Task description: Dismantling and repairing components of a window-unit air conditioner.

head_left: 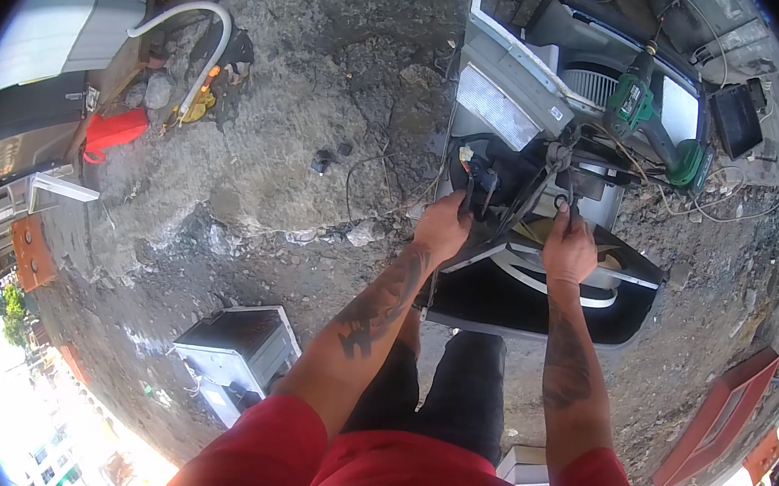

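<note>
In front of me lies a taken-apart appliance (509, 104) with a pale metal frame, a dark housing and loose wiring. My left hand (443, 227) is closed at its left side, beside a small bunch of wire connectors (479, 172); what its fingers grip is too dark to make out. My right hand (570, 252) pinches a dark cord-like piece near a small dark ring (560, 202). Between and above both hands, a knotted grey-black cord (559, 156) runs down over the housing. Below them, a black casing (544, 307) holds a curved white rim (551, 286).
A green cordless drill (634, 105) rests on the appliance's right side, near a dark box (736, 121). On the rough ground to the left are a white hose (224, 36) and a red bag-like item (116, 132). A metal-cased unit (240, 351) sits by my legs; a red frame (717, 420) lies right.
</note>
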Available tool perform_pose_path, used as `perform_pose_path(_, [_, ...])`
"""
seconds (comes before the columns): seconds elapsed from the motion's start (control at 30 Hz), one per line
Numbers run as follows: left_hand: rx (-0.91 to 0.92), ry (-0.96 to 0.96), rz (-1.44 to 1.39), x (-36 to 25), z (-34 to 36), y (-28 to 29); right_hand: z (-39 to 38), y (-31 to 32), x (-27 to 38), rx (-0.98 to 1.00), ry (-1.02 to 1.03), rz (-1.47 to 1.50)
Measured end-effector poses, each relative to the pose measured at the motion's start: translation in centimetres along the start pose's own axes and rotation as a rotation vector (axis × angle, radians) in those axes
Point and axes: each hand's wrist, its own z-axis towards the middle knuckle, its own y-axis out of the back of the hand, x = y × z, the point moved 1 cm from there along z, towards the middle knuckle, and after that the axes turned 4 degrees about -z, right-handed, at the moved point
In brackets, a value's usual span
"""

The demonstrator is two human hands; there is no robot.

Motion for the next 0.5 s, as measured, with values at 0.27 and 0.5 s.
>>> perform_pose_path(0.27, [-0.129,0.137,-0.299,-0.2,2.8,0.6,0.0,0.1,-0.2,0.068,-0.048,-0.02])
perform_pose_path(0.5, [-0.176,0.041,-0.192,-2.0,6.9,1.1,0.4,0.2,0.2,0.108,-0.058,-0.005])
